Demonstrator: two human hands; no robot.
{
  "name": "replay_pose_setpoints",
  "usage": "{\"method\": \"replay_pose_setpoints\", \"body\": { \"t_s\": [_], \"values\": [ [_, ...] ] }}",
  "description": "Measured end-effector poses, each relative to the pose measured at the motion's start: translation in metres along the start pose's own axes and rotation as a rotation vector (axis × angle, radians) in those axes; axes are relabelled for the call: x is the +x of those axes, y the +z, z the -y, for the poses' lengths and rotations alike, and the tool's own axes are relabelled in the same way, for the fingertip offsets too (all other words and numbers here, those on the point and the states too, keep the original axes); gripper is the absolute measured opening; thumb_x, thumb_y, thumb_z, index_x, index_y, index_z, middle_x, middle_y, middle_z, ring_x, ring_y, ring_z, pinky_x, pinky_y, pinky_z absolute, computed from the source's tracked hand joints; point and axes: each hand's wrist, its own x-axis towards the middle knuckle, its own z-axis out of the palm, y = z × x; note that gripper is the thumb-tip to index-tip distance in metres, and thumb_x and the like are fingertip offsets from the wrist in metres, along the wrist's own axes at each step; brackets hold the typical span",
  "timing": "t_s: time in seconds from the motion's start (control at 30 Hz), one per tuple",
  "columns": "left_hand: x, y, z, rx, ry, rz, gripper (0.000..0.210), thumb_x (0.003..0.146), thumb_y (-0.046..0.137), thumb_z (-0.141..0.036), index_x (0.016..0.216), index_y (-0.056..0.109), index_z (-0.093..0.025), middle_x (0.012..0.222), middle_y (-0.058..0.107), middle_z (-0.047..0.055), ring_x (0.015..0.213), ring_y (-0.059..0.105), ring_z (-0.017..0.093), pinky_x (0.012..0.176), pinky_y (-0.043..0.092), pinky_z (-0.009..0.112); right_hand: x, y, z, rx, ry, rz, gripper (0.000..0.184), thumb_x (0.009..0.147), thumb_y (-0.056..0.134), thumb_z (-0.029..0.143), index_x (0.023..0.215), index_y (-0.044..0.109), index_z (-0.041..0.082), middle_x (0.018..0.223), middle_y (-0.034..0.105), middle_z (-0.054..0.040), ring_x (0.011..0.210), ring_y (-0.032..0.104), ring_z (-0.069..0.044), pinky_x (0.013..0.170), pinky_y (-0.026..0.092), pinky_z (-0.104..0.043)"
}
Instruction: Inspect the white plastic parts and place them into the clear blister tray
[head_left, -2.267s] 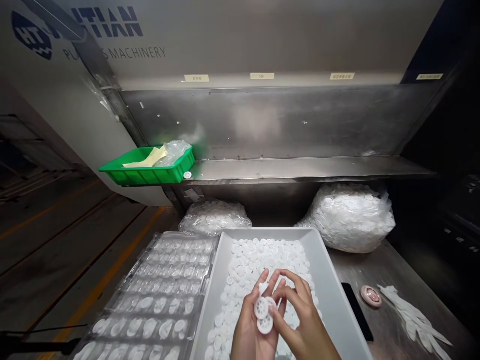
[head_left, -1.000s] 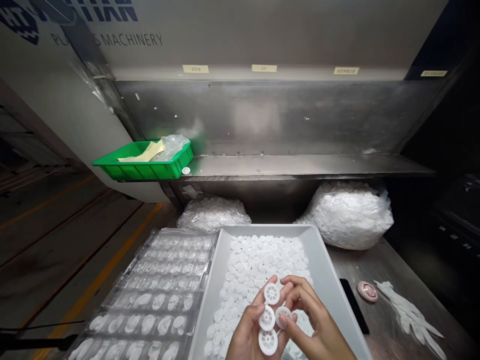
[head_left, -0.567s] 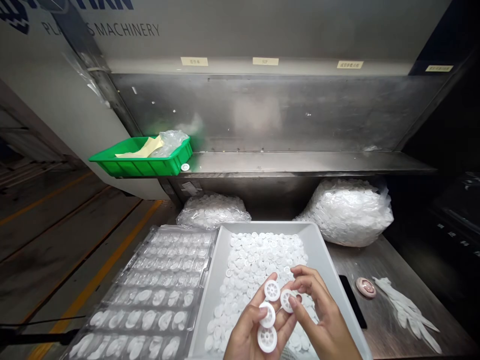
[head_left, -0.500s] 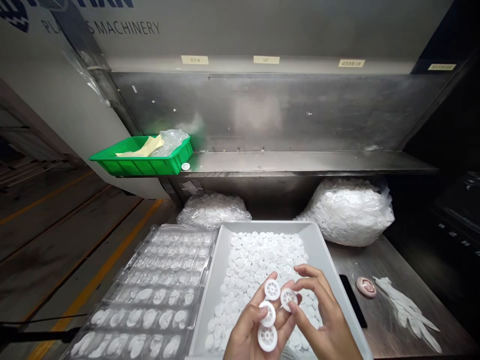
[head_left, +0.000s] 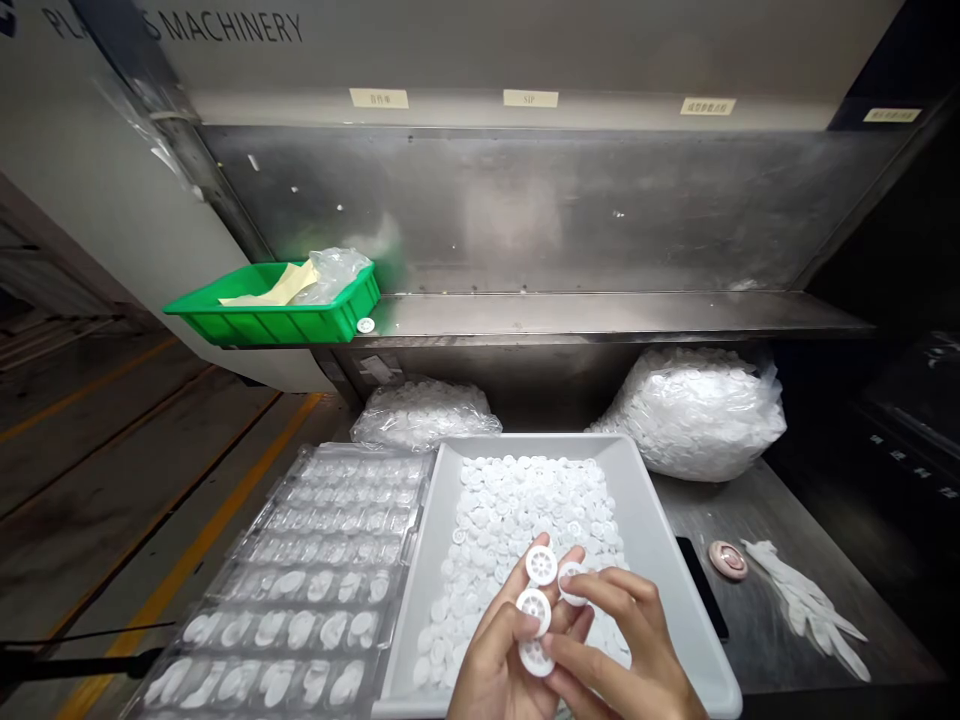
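Note:
Low over the grey tub (head_left: pixel 679 610), my left hand (head_left: pixel 495 655) is palm up, with several small white spoked plastic wheels (head_left: pixel 541 565) fanned along its fingers. Its thumb presses on the middle wheel (head_left: pixel 533 610). My right hand (head_left: pixel 626 640) reaches in from the right and closes on the wheels. One of its fingertips rests on the right-hand wheel (head_left: pixel 571 585), and another digit touches the lowest wheel (head_left: pixel 536 657), which is partly covered. Loose white wheels (head_left: pixel 525 500) lie in a thick layer in the tub beneath both hands.
Left of the tub are clear plastic trays (head_left: pixel 300 575) with white pieces in rows. Bags of white parts (head_left: pixel 705 415) stand behind. A green bin (head_left: pixel 277 320) sits on the metal shelf (head_left: pixel 600 315). A phone (head_left: pixel 701 585), a pink round object (head_left: pixel 727 560) and white gloves (head_left: pixel 810 605) lie right.
The right hand has shifted down and left; a digit that was at the right-hand wheel now touches the lowest one. The wheels sit closer together. The camera view has tilted slightly.

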Motion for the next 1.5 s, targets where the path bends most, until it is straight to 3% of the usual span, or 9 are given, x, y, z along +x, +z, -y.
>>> {"method": "replay_pose_setpoints", "body": {
  "t_s": [0.13, 0.27, 0.4, 0.63, 1.5],
  "values": [
    [0.001, -0.002, 0.000, -0.005, -0.003, 0.014, 0.075, 0.081, 0.037, -0.009, 0.143, -0.005, -0.016, 0.132, 0.052, 0.015, 0.127, 0.042, 0.023, 0.107, 0.027, 0.042, 0.002, -0.003, -0.005, -0.026, -0.074, 0.000, 0.023, 0.075, 0.059, 0.005, 0.092, 0.064, 0.021, 0.086, 0.067, -0.0095, 0.082, 0.057, -0.025, 0.067, 0.048, -0.042],
    [-0.001, -0.004, 0.000, -0.003, 0.058, 0.014, 0.071, 0.083, 0.036, -0.011, 0.143, -0.002, -0.014, 0.132, 0.052, 0.017, 0.122, 0.047, 0.026, 0.107, 0.028, 0.042, -0.001, -0.009, -0.013, -0.020, -0.125, 0.004, 0.030, 0.072, 0.062, 0.004, 0.098, 0.062, 0.020, 0.082, 0.068, -0.0090, 0.077, 0.060, -0.023, 0.061, 0.049, -0.038],
    [-0.002, -0.004, -0.002, -0.001, 0.067, 0.009, 0.067, 0.083, 0.037, -0.012, 0.143, 0.006, -0.014, 0.132, 0.052, 0.016, 0.122, 0.047, 0.028, 0.107, 0.028, 0.042, -0.007, -0.006, -0.015, 0.053, -0.044, -0.068, 0.038, 0.074, 0.055, -0.001, 0.102, 0.063, 0.022, 0.082, 0.067, -0.0081, 0.075, 0.060, -0.022, 0.060, 0.047, -0.038],
    [-0.005, 0.001, -0.002, -0.001, 0.082, -0.041, 0.060, 0.083, 0.035, -0.011, 0.140, 0.015, -0.011, 0.126, 0.057, 0.016, 0.121, 0.048, 0.031, 0.104, 0.031, 0.045, -0.010, -0.001, -0.011, 0.099, -0.047, -0.092, 0.040, 0.070, 0.053, -0.008, 0.099, 0.063, 0.018, 0.085, 0.065, -0.0108, 0.075, 0.057, -0.022, 0.058, 0.045, -0.037],
    [-0.010, 0.010, 0.001, 0.018, 0.095, -0.023, 0.069, 0.079, 0.035, -0.004, 0.142, 0.007, -0.010, 0.123, 0.060, 0.014, 0.119, 0.050, 0.028, 0.107, 0.032, 0.044, -0.014, -0.010, -0.012, 0.123, -0.039, -0.063, 0.045, 0.069, 0.053, -0.010, 0.104, 0.060, 0.019, 0.087, 0.066, -0.0089, 0.074, 0.059, -0.020, 0.060, 0.046, -0.036]
  ]
}}
